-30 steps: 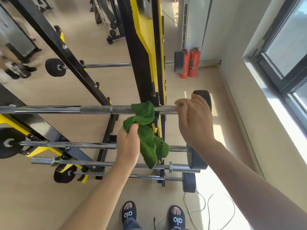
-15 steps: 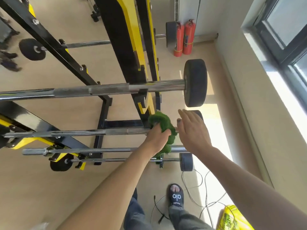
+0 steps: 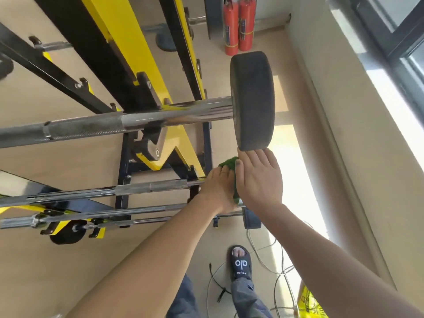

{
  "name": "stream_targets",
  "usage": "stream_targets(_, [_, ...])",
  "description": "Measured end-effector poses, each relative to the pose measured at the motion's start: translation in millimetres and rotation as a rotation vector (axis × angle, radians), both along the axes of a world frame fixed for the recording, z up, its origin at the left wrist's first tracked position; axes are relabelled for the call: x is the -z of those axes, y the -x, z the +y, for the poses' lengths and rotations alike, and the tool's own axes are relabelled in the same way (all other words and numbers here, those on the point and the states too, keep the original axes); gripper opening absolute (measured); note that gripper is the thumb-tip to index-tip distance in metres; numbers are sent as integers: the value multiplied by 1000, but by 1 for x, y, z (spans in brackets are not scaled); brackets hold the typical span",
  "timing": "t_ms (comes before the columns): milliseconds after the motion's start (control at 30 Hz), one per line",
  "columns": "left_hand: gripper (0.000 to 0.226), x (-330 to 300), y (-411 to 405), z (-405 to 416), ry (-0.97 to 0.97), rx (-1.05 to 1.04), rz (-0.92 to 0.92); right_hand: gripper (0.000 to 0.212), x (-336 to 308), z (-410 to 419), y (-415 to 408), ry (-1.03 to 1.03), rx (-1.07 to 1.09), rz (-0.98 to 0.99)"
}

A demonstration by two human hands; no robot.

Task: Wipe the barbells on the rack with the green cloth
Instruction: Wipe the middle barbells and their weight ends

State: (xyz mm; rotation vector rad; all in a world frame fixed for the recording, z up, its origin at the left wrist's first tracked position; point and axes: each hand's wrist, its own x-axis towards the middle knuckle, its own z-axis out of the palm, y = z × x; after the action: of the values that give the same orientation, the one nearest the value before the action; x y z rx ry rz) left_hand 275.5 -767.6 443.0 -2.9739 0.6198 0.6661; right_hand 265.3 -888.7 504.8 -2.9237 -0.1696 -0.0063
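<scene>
Cloth [image 3: 229,163], green, sits bunched on the second barbell [image 3: 128,190] of the rack [image 3: 128,37], just below the top barbell's black plate [image 3: 252,99]. Left hand [image 3: 218,189] grips the cloth against that bar. Right hand [image 3: 259,180], fingers straight, lies flat beside it, fingertips at the plate's lower edge.

Black weight plate [image 3: 252,99] hanging directly above both hands, thick top barbell [image 3: 114,126] barring the way upward, yellow rack upright [image 3: 128,42] crowding the left, open floor [image 3: 298,180] to the right, loose cables [image 3: 263,249] below
</scene>
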Motion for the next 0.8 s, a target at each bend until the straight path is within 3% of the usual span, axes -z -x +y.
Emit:
stream_targets(167, [21,-6,-23,-11,-49,-9,-73,66,5,3,-1,23,5,52])
stream_targets(300, [26,-17,-41,-8,-81,60,43,72,8,4,-2,41,4,52])
stream_targets(433, [30,-38,-66,-11,39,1,537,67,8,6,1,56,31,28])
stream_targets(500, [30,-42,-71,-10,97,-13,596,66,8,5,1,74,32,0])
stream_targets(567, [27,-35,-60,-9,40,38,407,71,8,4,-1,67,30,26])
stream_targets(633, [20,-16,-35,-9,4,-28,63,73,8,4,-2,47,16,49])
stream_targets(700, [11,-1,-13,-10,-35,-119,-71,67,6,5,-1,32,17,33])
stream_targets(800, [12,15,-5,-10,-25,-85,-267,61,4,4,-1,27,34,25])
